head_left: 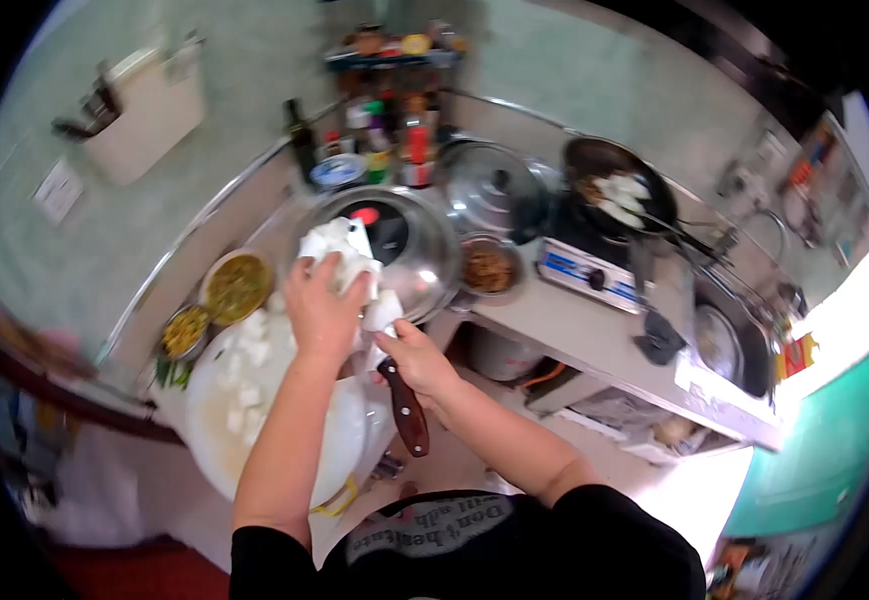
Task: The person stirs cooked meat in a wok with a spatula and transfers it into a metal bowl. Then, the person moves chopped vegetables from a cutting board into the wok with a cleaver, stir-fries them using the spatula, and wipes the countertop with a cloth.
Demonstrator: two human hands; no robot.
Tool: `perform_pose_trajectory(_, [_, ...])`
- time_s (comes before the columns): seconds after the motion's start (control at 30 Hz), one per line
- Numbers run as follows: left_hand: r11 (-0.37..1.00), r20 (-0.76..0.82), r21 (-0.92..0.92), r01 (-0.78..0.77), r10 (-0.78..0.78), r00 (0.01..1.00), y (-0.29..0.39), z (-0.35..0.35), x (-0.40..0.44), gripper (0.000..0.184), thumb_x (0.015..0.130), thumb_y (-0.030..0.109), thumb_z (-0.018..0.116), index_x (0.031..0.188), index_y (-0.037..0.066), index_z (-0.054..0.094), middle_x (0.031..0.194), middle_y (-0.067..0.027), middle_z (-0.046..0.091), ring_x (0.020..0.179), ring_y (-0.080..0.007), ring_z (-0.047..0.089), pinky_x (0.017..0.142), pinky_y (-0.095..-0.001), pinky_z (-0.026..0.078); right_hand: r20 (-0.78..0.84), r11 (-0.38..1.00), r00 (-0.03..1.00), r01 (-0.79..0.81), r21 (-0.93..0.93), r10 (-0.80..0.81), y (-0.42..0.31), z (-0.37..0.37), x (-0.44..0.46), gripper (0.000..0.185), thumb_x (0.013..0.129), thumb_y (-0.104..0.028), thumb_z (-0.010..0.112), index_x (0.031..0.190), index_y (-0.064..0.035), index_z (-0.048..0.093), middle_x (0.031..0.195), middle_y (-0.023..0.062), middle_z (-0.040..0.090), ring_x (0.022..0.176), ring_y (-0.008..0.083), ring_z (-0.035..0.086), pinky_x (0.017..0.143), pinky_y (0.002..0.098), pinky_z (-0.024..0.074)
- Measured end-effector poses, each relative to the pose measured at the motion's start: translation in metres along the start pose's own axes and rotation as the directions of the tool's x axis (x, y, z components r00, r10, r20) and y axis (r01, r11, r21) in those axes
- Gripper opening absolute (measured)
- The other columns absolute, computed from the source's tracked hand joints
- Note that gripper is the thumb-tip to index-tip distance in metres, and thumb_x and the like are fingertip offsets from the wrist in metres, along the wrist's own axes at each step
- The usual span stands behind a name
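Note:
My left hand point(325, 310) is wrapped round a pile of white pieces point(337, 245), raised over the front of a large shiny metal lid. Just right of it, my right hand point(417, 362) grips a cleaver by its brown wooden handle point(407, 412); white pieces lie on the blade, which is mostly hidden between the hands. Below and left is a round white board point(213, 440) with more white chunks point(248, 365) on it. At the back right, a dark wok point(605, 155) on the stove holds white pieces and some brown food.
Behind my hands are the metal lid point(425, 215), a glass lid point(475, 180) and bottles point(417, 140). A bowl of brown food point(490, 268) stands beside the stove point(590, 275). Two bowls point(238, 285) are at the left. A sink point(755, 350) is far right.

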State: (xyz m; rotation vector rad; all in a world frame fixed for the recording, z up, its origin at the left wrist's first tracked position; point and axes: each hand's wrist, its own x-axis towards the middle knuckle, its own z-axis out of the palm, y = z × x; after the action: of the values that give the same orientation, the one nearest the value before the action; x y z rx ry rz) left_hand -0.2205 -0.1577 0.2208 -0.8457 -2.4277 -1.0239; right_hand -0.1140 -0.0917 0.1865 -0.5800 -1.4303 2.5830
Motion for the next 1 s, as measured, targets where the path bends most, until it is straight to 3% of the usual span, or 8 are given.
perform_pose_trajectory(0.3, [0.941, 0.103, -0.318, -0.116, 0.156, 0.982, 0.209, 0.124, 0.067, 0.041, 0.068, 0.034, 0.064, 0.099, 0.007, 0.060, 0.103, -0.0200, 0.050, 0.097, -0.0345, 0.046, 0.084, -0.0393, 0.037, -0.326, 0.981, 0.928, 0.148, -0.127, -0.183, -0.168, -0.153, -0.055, 0.015, 0.084, -0.014, 0.047, 0.097, -0.0080, 0.045, 0.068, 0.0049, 0.053, 0.045, 0.0131, 0.051, 0.037, 0.0217, 0.0419])
perform_pose_trajectory(0.5, [0.850, 0.266, -0.527, -0.019, 0.186, 0.946, 0.328, 0.243, 0.111, 0.050, 0.065, 0.042, 0.063, 0.103, 0.009, 0.058, 0.107, -0.0222, 0.049, 0.100, -0.0349, 0.048, 0.085, -0.0366, 0.039, -0.500, 0.951, 0.832, 0.102, -0.291, -0.242, -0.276, -0.260, -0.066, 0.018, 0.082, -0.012, 0.048, 0.098, -0.0055, 0.044, 0.073, 0.0075, 0.050, 0.049, 0.0181, 0.051, 0.041, 0.0279, 0.0428])
perform_pose_trajectory(0.63, [0.744, 0.576, -0.626, 0.233, 0.240, 0.781, 0.361, 0.309, 0.134, 0.055, 0.073, 0.045, 0.056, 0.114, 0.008, 0.051, 0.121, -0.0190, 0.043, 0.110, -0.0301, 0.044, 0.086, -0.0339, 0.038, -0.536, 0.853, 0.794, -0.042, -0.520, -0.287, -0.322, -0.316, -0.043, 0.023, 0.074, -0.007, 0.053, 0.096, 0.0021, 0.052, 0.078, 0.0118, 0.054, 0.060, 0.0211, 0.054, 0.049, 0.0321, 0.0461])
perform_pose_trajectory(0.7, [0.507, 0.725, -0.663, 0.551, 0.250, 0.642, 0.367, 0.319, 0.133, 0.055, 0.080, 0.045, 0.047, 0.121, 0.008, 0.043, 0.123, -0.0130, 0.043, 0.114, -0.0253, 0.039, 0.089, -0.0338, 0.034, -0.583, 0.814, 0.759, -0.126, -0.568, -0.290, -0.335, -0.342, -0.030, 0.021, 0.070, -0.004, 0.052, 0.088, 0.0062, 0.055, 0.076, 0.0149, 0.056, 0.064, 0.0245, 0.056, 0.052, 0.0350, 0.0468])
perform_pose_trajectory(0.73, [0.485, 0.653, -0.736, 0.472, 0.324, 0.685, 0.359, 0.339, 0.135, 0.053, 0.084, 0.043, 0.040, 0.124, 0.008, 0.039, 0.124, -0.0101, 0.041, 0.116, -0.0231, 0.034, 0.092, -0.0347, 0.031, -0.591, 0.819, 0.757, -0.134, -0.557, -0.279, -0.339, -0.353, -0.026, 0.021, 0.070, -0.004, 0.052, 0.088, 0.0062, 0.055, 0.076, 0.0149, 0.056, 0.064, 0.0245, 0.056, 0.052, 0.0350, 0.0468])
perform_pose_trajectory(0.83, [0.452, 0.617, -0.753, 0.478, 0.233, 0.752, 0.349, 0.318, 0.141, 0.044, 0.086, 0.035, 0.041, 0.120, 0.007, 0.043, 0.119, -0.0099, 0.046, 0.110, -0.0221, 0.041, 0.089, -0.0323, 0.033, -0.617, 0.559, 0.691, -0.361, -0.747, -0.378, -0.350, -0.375, -0.022, 0.019, 0.068, -0.002, 0.049, 0.083, 0.0086, 0.056, 0.075, 0.0186, 0.058, 0.067, 0.0272, 0.058, 0.056, 0.0365, 0.0475])
perform_pose_trajectory(0.9, [0.503, 0.477, -0.809, 0.304, 0.260, 0.840, 0.337, 0.322, 0.147, 0.038, 0.085, 0.028, 0.043, 0.114, 0.003, 0.047, 0.114, -0.0140, 0.049, 0.107, -0.0263, 0.044, 0.089, -0.0326, 0.034, -0.418, 0.052, 0.717, -0.473, -0.880, -0.558, -0.355, -0.377, -0.026, 0.022, 0.067, 0.000, 0.045, 0.083, 0.0088, 0.056, 0.076, 0.0214, 0.059, 0.066, 0.0291, 0.060, 0.055, 0.0367, 0.0479])
perform_pose_trajectory(1.0, [0.518, 0.234, -0.856, -0.010, 0.403, 0.885, 0.338, 0.313, 0.143, 0.030, 0.081, 0.015, 0.047, 0.106, 0.000, 0.051, 0.107, -0.0178, 0.052, 0.103, -0.0309, 0.047, 0.089, -0.0331, 0.036, -0.435, 0.072, 0.730, -0.472, -0.879, -0.528, -0.359, -0.360, -0.038, 0.023, 0.066, -0.003, 0.048, 0.085, 0.0079, 0.057, 0.077, 0.0215, 0.059, 0.065, 0.0282, 0.061, 0.056, 0.0364, 0.0482])
